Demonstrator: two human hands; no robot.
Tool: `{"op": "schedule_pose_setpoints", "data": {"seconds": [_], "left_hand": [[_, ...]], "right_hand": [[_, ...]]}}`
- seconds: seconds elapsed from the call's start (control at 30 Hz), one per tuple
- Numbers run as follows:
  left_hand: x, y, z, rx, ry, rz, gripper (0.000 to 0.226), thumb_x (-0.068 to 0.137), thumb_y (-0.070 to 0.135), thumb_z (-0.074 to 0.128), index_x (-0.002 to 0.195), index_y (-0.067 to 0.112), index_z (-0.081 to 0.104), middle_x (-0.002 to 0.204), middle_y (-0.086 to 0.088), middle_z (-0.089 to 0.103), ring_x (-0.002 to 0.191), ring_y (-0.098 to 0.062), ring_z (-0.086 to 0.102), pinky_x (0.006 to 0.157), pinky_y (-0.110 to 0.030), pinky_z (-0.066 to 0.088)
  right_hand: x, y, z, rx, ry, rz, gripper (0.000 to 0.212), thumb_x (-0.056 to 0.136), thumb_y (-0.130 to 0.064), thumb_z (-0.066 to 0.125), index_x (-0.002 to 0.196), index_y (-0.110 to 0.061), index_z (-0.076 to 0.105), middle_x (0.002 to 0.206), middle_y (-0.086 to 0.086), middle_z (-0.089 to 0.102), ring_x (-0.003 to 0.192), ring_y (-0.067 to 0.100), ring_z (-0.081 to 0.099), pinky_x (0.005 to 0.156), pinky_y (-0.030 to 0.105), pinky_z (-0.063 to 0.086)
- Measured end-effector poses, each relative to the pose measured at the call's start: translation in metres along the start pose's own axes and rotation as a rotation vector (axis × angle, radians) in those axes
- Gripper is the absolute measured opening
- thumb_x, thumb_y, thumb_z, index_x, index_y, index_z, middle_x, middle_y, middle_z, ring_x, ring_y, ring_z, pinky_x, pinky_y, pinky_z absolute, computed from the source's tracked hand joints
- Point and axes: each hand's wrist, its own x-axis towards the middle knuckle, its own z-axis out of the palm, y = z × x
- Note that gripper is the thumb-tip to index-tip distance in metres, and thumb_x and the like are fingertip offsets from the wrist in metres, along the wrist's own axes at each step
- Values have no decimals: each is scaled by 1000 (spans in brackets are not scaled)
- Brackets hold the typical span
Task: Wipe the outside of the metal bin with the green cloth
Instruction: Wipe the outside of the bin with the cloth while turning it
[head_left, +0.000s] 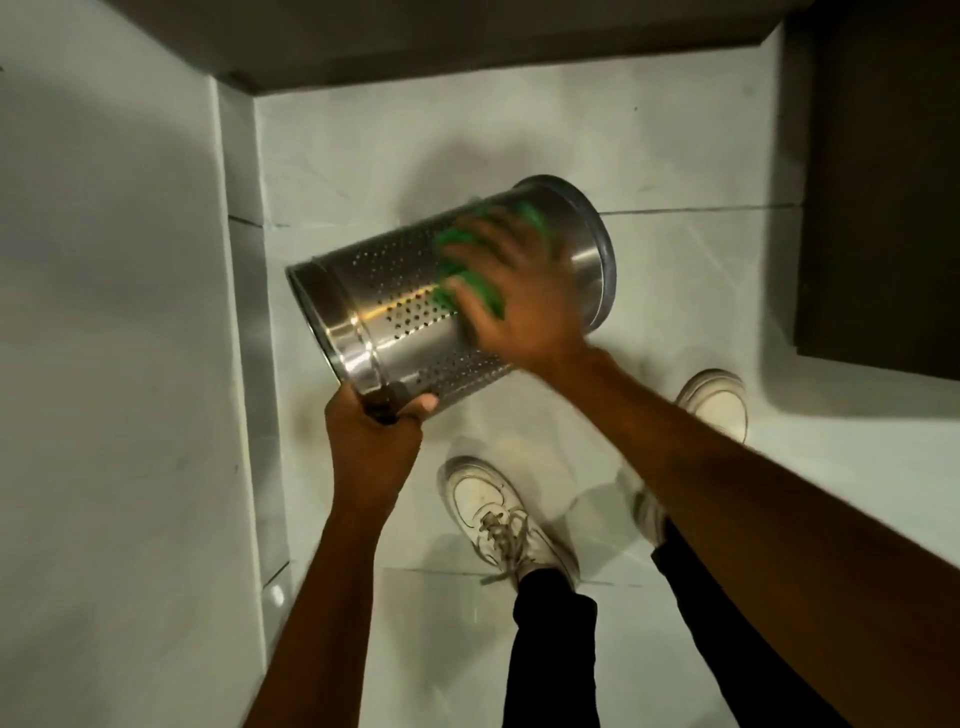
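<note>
A perforated metal bin (395, 306) hangs tilted on its side above the floor, its open rim toward the lower left and its base toward the upper right. My left hand (374, 431) grips the bin's rim at the bottom left. My right hand (519, 291) lies flat on the upper side of the bin and presses a green cloth (472, 286) against the holed wall. The cloth shows only between and around my fingers and is blurred by motion.
My two white shoes (498, 514) (719, 402) stand on the pale tiled floor (649, 156) below the bin. A white wall or cabinet side (114, 312) runs along the left. A dark cabinet (883, 182) stands at the right and a dark ledge across the top.
</note>
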Motion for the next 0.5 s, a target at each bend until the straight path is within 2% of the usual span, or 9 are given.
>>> {"op": "schedule_pose_setpoints", "data": {"seconds": [0.1,0.2,0.27,0.33,0.37,0.43,0.5], "left_hand": [[4,-18,-25,49,-123,-119,39,72,7,83,103,28,70,91,20,77,90,0,71,74,-16,58],[16,-8,-30,-56,-234,-169,38,74,22,81,110,21,71,103,6,77,98,-11,71,77,-24,59],[25,9,-23,-158,-138,-225,37,77,18,79,112,23,67,108,2,74,101,-18,69,78,-34,58],[28,25,-9,-249,-78,-252,42,77,8,78,114,22,65,106,3,74,97,-18,72,68,-34,60],[27,33,-1,-269,-84,-211,41,76,3,76,110,24,67,101,5,76,92,-16,73,65,-31,60],[17,45,13,-262,-118,-89,43,72,-4,67,97,31,69,89,8,76,87,-14,72,69,-30,60],[8,42,17,-229,-121,-11,44,71,-5,64,98,28,67,88,8,74,86,-13,70,73,-26,59]], "right_hand": [[1,53,-7,-92,25,290,41,101,-52,47,133,-34,65,147,-6,60,147,27,43,116,56,34],[11,57,-14,-104,-39,346,46,102,-56,40,135,-33,63,148,-4,59,147,27,41,116,55,32],[18,35,-15,-117,-113,241,46,102,-55,43,136,-33,62,148,-3,59,147,28,41,116,53,32],[24,-1,-15,-86,-168,72,44,101,-55,45,136,-35,63,148,-4,60,147,27,43,119,53,30],[27,-23,-13,-44,-169,-10,44,100,-57,46,135,-36,64,147,-5,61,145,25,45,119,51,30],[30,-64,-4,51,-107,-196,45,96,-59,48,127,-35,70,138,-6,68,138,23,54,116,47,29],[28,-80,2,130,-64,-307,44,95,-57,51,124,-32,73,134,-4,71,133,24,59,114,44,29]]}}
